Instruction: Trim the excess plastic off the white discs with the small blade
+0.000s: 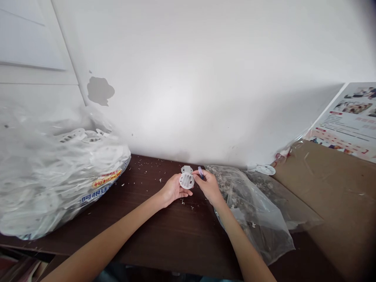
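On the head view, I had the left hand grasping a white slotted piece above the worktop, the right hand gripping a purple tool just beside it, between a bulging bag of white parts and a clear bag

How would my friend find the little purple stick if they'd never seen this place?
Start at the dark brown table. Near its far edge, just left of the cloudy see-through bag, find the right hand; the little stick pokes up from it. It's purple, while the slotted piece beside it, in the left hand, is white.
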